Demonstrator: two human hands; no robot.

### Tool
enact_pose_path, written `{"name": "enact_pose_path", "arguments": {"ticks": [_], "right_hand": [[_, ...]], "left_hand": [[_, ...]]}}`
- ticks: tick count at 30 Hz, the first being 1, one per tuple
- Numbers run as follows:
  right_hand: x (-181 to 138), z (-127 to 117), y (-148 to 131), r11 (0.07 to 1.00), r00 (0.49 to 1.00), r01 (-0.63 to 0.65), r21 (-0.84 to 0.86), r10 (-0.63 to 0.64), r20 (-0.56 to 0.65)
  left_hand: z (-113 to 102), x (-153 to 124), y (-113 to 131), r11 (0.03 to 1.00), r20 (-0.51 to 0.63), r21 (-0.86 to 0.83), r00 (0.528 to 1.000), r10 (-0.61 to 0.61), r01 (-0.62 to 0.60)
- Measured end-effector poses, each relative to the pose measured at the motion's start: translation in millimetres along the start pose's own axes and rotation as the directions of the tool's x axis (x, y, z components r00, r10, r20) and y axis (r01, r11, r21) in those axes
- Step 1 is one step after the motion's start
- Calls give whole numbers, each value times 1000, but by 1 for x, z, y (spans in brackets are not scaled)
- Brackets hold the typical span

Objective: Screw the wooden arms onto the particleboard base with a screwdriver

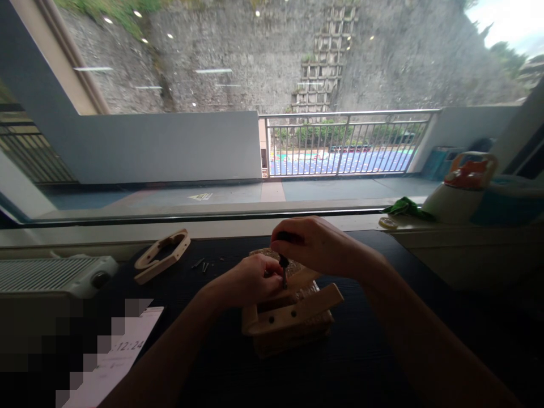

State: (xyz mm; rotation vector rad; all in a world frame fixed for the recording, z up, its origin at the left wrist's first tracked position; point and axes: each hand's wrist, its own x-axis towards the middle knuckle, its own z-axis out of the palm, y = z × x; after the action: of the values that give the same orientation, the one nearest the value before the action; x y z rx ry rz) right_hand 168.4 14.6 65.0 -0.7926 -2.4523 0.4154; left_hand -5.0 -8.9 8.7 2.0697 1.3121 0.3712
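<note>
My right hand [318, 243] is closed round the dark handle of a screwdriver [284, 275], whose metal shaft points straight down. Beside the shaft's lower end, the fingers of my left hand [249, 277] are pinched together at a pale wooden piece; what lies between the fingertips is hidden. The wooden piece [293, 318] has a front bar with two dark holes. It rests on a brown block wrapped in clear plastic [293, 343]. Shadow makes the lower part hard to make out.
A second curved wooden piece [165, 266] lies at the left of the dark table [204, 351], with several loose screws [205, 267] near it. A lit screen [123, 351] is at lower left, a radiator [55, 275] beyond it. The sill holds a green cloth [406, 207].
</note>
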Motion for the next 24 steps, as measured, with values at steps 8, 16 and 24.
{"name": "enact_pose_path", "arguments": {"ticks": [8,16,24], "right_hand": [[0,2,3,996,997,-64,-68,61,-46],[-4,-5,-4,1000,1000,14,-17,-14,9],[-2,-5,-1,999,999,-30,-14,30,-15]], "left_hand": [[0,0,3,1000,4,-1,1000,-9,9],[-1,1,0,1000,16,-13,1000,-18,18],[-1,0,1,1000,12,6,1000,-16,16]]}}
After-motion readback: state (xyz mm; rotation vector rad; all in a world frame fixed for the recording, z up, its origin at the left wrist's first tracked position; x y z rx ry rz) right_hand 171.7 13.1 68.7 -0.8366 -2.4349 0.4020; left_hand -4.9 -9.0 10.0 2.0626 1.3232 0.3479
